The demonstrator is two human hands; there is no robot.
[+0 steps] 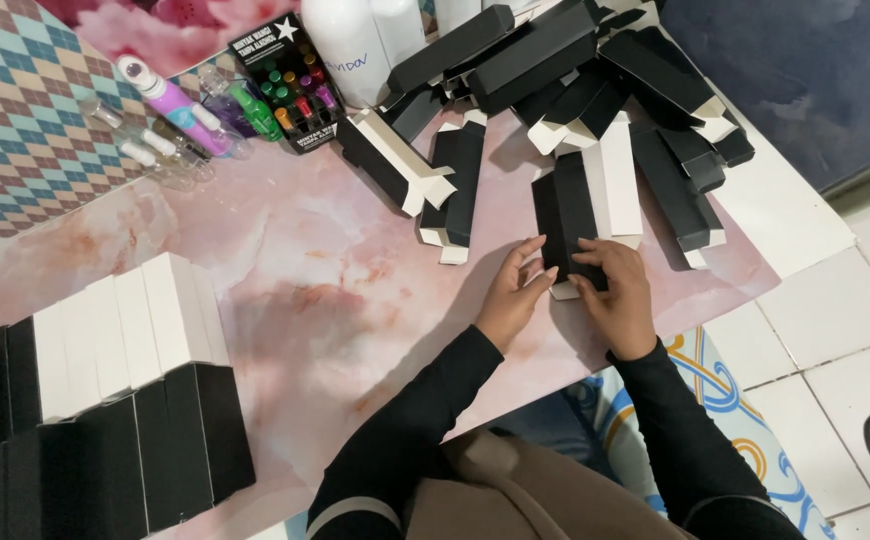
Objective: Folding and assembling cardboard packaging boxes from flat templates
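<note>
we have both hands on one black box (567, 222) that lies on the pink marbled table (285, 280), near its front edge and just in front of the heap of black boxes (595, 90). our left hand (515, 295) rests against the box's left side near its lower end, fingers fairly straight and loosely spread, touching rather than gripping. our right hand (617, 295) lies over the lower end, fingers curled down onto it and pressing the white flap (563, 291) there. a white folded carton (617, 180) lies just beside the box on its right. at the left edge stands a neat row of finished boxes (105, 400), black with white sides. at the far left corner sit small bottles (180, 115) and a white jug (345, 50).
</note>
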